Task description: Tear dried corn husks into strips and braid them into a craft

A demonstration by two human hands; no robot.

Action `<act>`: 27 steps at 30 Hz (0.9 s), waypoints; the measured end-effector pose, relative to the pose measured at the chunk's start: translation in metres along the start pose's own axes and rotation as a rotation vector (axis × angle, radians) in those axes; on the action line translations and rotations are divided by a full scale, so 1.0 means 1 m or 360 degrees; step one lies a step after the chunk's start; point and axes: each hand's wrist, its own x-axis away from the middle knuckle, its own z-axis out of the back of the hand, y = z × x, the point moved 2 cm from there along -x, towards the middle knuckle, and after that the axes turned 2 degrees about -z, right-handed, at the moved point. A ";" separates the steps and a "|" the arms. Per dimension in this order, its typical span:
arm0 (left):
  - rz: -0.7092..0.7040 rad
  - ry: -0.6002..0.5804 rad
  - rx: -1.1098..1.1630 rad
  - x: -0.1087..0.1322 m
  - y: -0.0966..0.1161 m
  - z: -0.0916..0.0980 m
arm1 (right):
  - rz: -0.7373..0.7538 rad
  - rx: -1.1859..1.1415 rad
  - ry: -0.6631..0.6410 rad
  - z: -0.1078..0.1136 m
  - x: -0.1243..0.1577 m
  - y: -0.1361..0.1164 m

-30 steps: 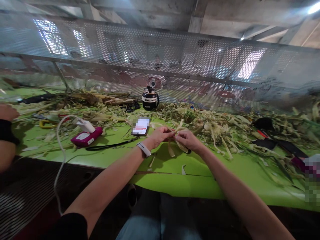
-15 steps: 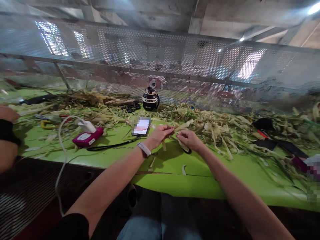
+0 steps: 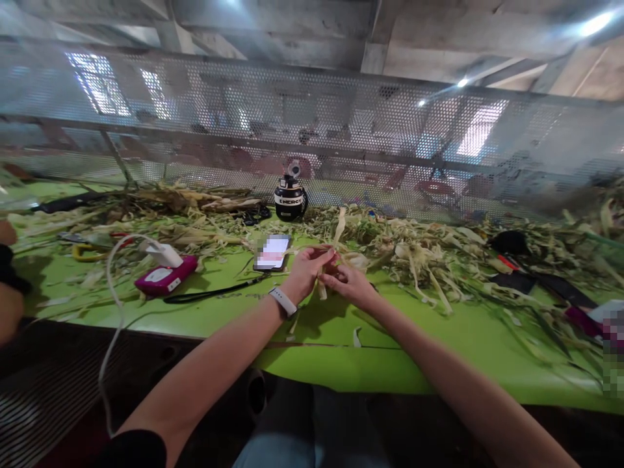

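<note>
A pale strip of corn husk (image 3: 340,229) stands up from between my hands, and its lower end hangs below the fingers. My left hand (image 3: 309,270), with a light watch band at the wrist, is closed with thumb and fingers pinching the strip. Close against it, my right hand (image 3: 351,286) is also closed, its fingertips on the lower part of the husk. Fingers partly hide where the two grips meet. Just left of my left hand lies a phone (image 3: 272,252) with its screen lit.
Heaps of shredded husk (image 3: 414,244) run along the back of the green table (image 3: 390,370), before a perforated metal screen (image 3: 341,143). A black bottle (image 3: 289,198) stands there. At left are a purple power block (image 3: 166,274) with a white cable, yellow-handled scissors (image 3: 88,253) and another person's arm (image 3: 10,292).
My right hand has moved left, up against my left hand. The husk strip, slanting right before, now points upward. The other person's arm at left has shifted toward the picture's edge.
</note>
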 end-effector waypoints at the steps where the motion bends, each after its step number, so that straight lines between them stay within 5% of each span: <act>1: -0.0028 0.0004 0.0004 0.001 -0.001 -0.001 | -0.0053 -0.0177 -0.0077 -0.002 -0.001 0.001; 7: -0.0093 -0.0015 -0.0045 0.003 -0.002 -0.004 | -0.0186 -0.0501 -0.0330 -0.010 -0.001 0.005; 14: -0.0132 0.0102 -0.0268 -0.003 0.008 0.010 | 0.0096 0.0181 0.0224 0.008 -0.004 0.006; 20: -0.0063 -0.0084 -0.0405 -0.010 0.005 0.015 | 0.0363 0.0687 0.0552 0.024 -0.004 0.011; 27: 0.0241 -0.0307 -0.0546 -0.006 0.007 0.009 | 0.0177 0.0175 0.0613 0.036 -0.016 0.033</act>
